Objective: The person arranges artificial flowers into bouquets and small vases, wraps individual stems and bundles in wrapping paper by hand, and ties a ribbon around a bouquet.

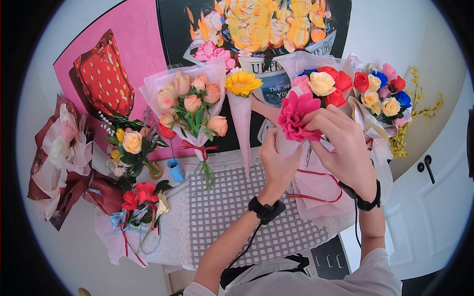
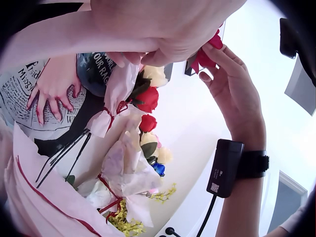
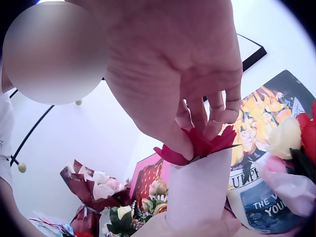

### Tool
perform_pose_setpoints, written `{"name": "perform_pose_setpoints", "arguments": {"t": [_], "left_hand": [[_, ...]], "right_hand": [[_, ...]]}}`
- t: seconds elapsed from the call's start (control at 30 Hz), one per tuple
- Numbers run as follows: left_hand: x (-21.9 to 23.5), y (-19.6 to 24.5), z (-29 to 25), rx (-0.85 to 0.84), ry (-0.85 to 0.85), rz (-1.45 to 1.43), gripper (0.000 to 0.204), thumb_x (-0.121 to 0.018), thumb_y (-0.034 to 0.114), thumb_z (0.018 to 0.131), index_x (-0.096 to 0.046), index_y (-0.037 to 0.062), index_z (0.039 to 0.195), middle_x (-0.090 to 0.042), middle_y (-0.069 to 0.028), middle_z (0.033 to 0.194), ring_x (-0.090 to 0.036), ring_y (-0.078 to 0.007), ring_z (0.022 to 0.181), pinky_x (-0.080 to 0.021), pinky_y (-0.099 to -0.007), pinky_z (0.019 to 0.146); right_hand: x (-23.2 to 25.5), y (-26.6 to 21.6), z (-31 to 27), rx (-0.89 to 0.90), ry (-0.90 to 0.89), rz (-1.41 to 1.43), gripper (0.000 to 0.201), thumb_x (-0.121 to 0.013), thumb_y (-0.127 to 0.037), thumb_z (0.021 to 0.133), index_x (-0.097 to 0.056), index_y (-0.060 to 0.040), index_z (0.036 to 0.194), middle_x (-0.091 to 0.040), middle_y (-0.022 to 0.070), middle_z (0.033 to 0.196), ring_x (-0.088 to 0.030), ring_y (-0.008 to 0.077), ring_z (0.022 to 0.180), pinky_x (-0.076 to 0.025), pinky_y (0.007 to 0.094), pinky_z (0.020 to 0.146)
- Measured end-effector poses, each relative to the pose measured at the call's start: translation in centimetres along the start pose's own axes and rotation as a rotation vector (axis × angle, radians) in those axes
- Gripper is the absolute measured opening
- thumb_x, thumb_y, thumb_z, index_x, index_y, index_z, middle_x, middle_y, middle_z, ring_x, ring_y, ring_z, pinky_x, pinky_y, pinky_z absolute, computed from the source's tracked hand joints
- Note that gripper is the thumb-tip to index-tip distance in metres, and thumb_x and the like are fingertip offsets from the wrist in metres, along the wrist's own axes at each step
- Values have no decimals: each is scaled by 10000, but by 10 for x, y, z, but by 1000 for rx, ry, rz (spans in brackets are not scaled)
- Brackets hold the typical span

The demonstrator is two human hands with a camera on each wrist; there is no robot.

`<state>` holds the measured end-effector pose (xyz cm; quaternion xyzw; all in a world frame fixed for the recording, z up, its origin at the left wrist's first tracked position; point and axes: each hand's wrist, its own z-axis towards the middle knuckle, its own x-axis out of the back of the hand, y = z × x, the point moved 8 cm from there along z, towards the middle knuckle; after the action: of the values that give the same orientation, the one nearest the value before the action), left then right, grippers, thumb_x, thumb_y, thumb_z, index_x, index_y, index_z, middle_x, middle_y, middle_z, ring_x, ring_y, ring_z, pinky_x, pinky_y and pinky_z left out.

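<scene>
A magenta flower (image 1: pixel 297 117) with pointed petals sits in the mouth of a pale pink paper cone (image 3: pixel 198 190). My left hand (image 1: pixel 280 162) grips that cone from below, its fingers wrapped round the paper in the right wrist view. From above, my right hand (image 1: pixel 345 143) pinches the flower's petals between thumb and fingers. In the left wrist view the right hand (image 2: pixel 236 91) holds red petals (image 2: pixel 205 58) at the top edge. Just left of the hands stands a sunflower (image 1: pixel 243 85) in a similar slim pink cone (image 1: pixel 240 123).
Behind the hands are a wrapped rose bouquet (image 1: pixel 323 84) and another bouquet (image 1: pixel 382 93). Pink paper with a red ribbon (image 1: pixel 321 198) lies under the right forearm. Peach roses (image 1: pixel 192 102), a small vase arrangement (image 1: pixel 132 143) and loose flowers (image 1: pixel 145 197) stand left of the checked cloth (image 1: pixel 222 222).
</scene>
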<state>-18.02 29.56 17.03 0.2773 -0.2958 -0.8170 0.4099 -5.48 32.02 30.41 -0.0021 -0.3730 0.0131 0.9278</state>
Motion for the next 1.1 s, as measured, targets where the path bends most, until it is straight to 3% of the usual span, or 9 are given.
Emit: {"name": "perform_pose_setpoints", "arguments": {"t": [0.33, 0.4, 0.6, 0.67, 0.83, 1.0, 1.1], "left_hand": [[4, 7, 2, -62, 5, 70, 388, -818, -3, 755, -597, -1, 1073, -706, -167, 895, -736, -289, 825, -557, -371, 757], [4, 8, 2, -69, -3, 80, 385, -804, -10, 752, -594, -3, 1075, -705, -172, 892, -736, -293, 822, -557, -373, 753], [2, 0, 7, -16, -60, -27, 430, -792, -14, 753, -603, -7, 1139, -731, -151, 949, -746, -232, 875, -566, -351, 793], [3, 5, 11, -50, -41, -89, 454, -815, 0, 761, -605, -8, 1164, -742, -130, 980, -732, -183, 906, -567, -340, 816], [9, 3, 16, -34, -49, -48, 458, -849, 27, 762, -605, -1, 1148, -744, -121, 987, -712, -164, 931, -563, -333, 829], [15, -15, 21, 7, -101, -77, 464, -864, 40, 756, -599, 2, 1135, -737, -120, 991, -689, -146, 951, -550, -324, 846], [13, -16, 21, -7, -175, 82, 481, -870, 33, 750, -593, 3, 1142, -733, -114, 1011, -672, -130, 956, -543, -321, 853]], "right_hand": [[-7, -18, -2, 42, -101, -126, 233, -751, -96, 803, -645, -21, 996, -626, 85, 993, -622, 304, 967, -540, 428, 773], [-9, -19, -2, 47, -120, -152, 298, -751, -112, 820, -658, -16, 1086, -634, 87, 1029, -616, 297, 993, -536, 417, 816], [-18, -23, -4, 42, -117, -162, 474, -757, -150, 842, -629, -13, 1277, -625, 101, 1149, -586, 298, 1097, -507, 422, 937], [-22, -21, -6, 33, -94, -152, 476, -760, -156, 845, -630, -13, 1280, -620, 105, 1167, -581, 306, 1114, -496, 436, 949], [-25, -24, -5, -9, -76, -142, 508, -777, -141, 841, -630, -23, 1313, -607, 122, 1227, -568, 331, 1149, -475, 461, 949], [-20, -43, -19, -86, 158, 16, 605, -827, -67, 776, -632, -52, 1349, -594, 125, 1339, -554, 331, 1071, -462, 431, 913], [-29, -54, -31, -82, 252, 54, 617, -852, -63, 754, -645, -64, 1334, -585, 133, 1379, -548, 314, 1035, -453, 415, 894]]}}
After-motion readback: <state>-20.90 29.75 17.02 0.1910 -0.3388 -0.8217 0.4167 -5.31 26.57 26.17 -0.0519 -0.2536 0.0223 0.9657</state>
